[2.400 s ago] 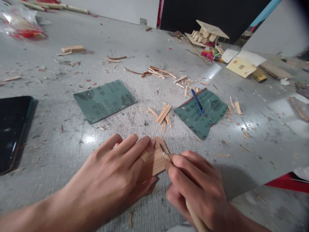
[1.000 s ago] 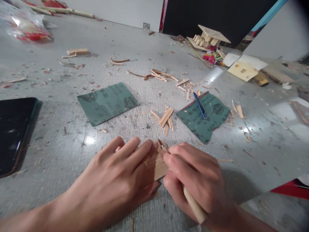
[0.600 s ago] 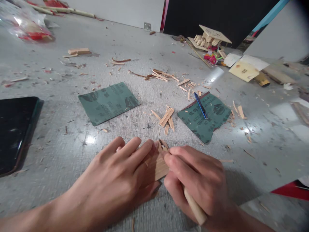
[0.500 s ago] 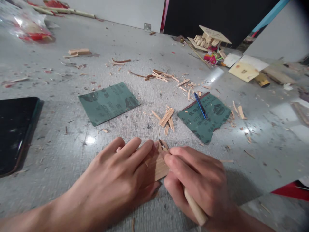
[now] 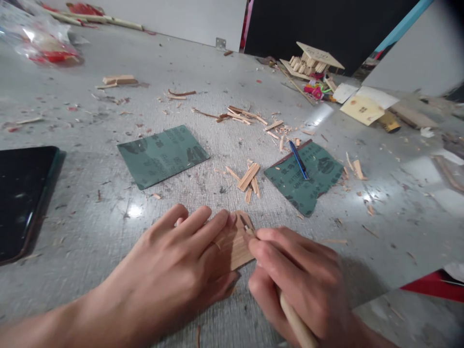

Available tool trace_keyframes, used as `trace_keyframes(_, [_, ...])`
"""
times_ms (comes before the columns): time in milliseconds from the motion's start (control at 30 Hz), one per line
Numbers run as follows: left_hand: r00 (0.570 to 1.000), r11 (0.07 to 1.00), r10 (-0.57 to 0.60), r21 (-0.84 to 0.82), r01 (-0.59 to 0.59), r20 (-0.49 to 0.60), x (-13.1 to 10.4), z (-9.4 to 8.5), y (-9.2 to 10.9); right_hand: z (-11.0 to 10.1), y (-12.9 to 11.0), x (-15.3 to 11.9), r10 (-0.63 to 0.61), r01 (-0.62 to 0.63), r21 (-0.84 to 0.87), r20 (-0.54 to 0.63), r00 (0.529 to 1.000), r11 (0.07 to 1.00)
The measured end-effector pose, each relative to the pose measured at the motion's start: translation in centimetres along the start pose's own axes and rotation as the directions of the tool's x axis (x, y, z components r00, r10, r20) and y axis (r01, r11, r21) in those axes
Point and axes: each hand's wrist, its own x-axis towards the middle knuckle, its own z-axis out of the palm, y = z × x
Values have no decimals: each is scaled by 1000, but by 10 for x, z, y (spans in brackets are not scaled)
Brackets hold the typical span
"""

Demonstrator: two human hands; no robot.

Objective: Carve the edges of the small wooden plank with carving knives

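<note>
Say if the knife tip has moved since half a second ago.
Yes: the knife tip drew slightly toward the person, away from the crossed wood strips.

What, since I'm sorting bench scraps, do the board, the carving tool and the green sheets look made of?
Board: wood, apparently unvarnished, with fine parallel grain.
Tool: smooth, pale handle, probably wood; slim tip, likely metal, given the glint beside it.
Left sheet and right sheet: matte, printed backing, perhaps sandpaper; the right one's reddish-brown edge hints at a coated underside.

Wood-carving workshop, shavings (image 5: 247, 115) scattered about
</note>
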Motion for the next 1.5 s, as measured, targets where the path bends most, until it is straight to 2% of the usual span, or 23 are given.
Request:
trace_keyframes(233, [1000,999,2,-45,-3,-13,-1,2,-3,-1,6,-3,44,-41,106,-26,999,994])
trace_keyframes(400, [999,999,19,-49,-21,-29,-2,3,-3,0,9,-1,40,-37,124,-24,999,992])
trace_keyframes(667, [1000,998,-4,-60,4,8,0,1,-2,1,9,4,55,-56,139,8,998,989])
trace_keyframes(1167, [999,1000,1,-17,0,41,1,0,-2,0,-1,10,9,-9,-1,-2,1000,1000])
trace_keyframes(1500, [1000,1000,7,-9,-7,-13,0,2,-1,-3,-2,0,19,-19,-33,-3,1000,999])
